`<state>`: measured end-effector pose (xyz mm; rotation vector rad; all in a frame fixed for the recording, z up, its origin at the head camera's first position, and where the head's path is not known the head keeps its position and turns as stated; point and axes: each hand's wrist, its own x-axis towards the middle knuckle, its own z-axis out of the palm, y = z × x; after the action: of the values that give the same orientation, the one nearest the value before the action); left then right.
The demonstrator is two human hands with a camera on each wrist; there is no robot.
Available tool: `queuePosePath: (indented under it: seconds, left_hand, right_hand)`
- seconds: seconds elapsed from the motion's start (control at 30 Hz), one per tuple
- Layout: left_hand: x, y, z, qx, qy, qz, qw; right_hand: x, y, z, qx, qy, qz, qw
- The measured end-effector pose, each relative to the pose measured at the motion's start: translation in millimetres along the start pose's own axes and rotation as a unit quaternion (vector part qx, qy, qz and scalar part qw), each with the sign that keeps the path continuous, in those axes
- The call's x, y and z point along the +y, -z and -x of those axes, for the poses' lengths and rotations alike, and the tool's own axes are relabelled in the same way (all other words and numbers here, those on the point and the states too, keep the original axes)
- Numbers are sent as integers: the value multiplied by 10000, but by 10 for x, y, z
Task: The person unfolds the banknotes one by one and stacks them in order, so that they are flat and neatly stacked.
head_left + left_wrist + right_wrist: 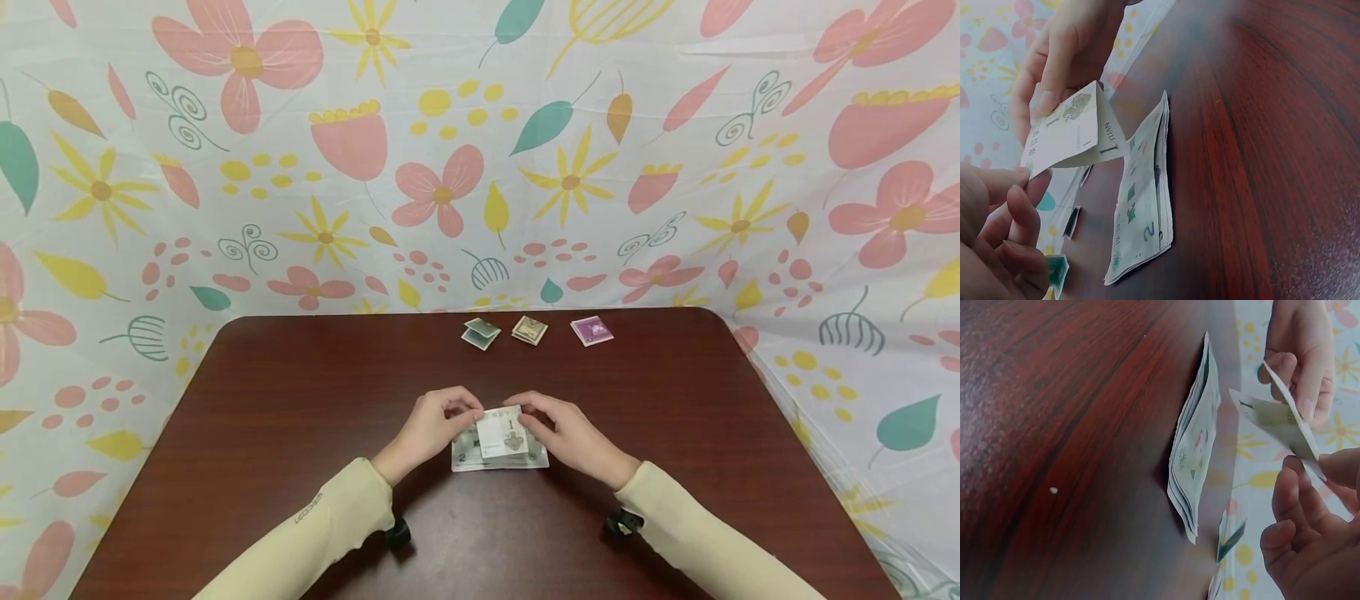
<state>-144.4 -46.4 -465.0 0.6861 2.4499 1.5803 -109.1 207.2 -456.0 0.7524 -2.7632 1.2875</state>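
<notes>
A folded 1 yuan banknote is held up between both hands, its two halves spread apart in the left wrist view. My left hand pinches one upper corner of it between thumb and finger. At the opposite upper corner, my right hand pinches it the same way. Below the note, a small stack of folded green banknotes lies on the table, a figure 2 showing on the top one. In the head view, the held note overlaps this stack and hides its middle.
Along the far edge of the dark wooden table lie a folded green note, a folded yellowish-brown note and a folded purple note. A flower-patterned cloth hangs behind the table and along its sides.
</notes>
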Motion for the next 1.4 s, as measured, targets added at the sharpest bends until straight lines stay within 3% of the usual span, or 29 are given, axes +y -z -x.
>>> queuePosePath:
  seconds: [0.17,0.43,0.77,1.0,1.17,1.4]
  left_hand:
    - [25,14,14,-7,140,248,9996]
    - [34,50,31,88,279,146,9995]
    - [52,32,48,-288,249,336,9987]
    - [51,37,43,-175,161,260,9994]
    - [28,52,46,-43,138,179,9997]
    - [-10,84,75,132,170,210,9995]
  right_hand:
    - [25,29,26,87,83,75,9999]
    - [10,83,72,57,243,131,9996]
    - [48,42,68,-183,905,-161,9956]
    - [21,27,72,0,1134,-205,9933]
    - [36,60,94,156,813,31,9966]
    - [95,134,139,41,-198,393,9990]
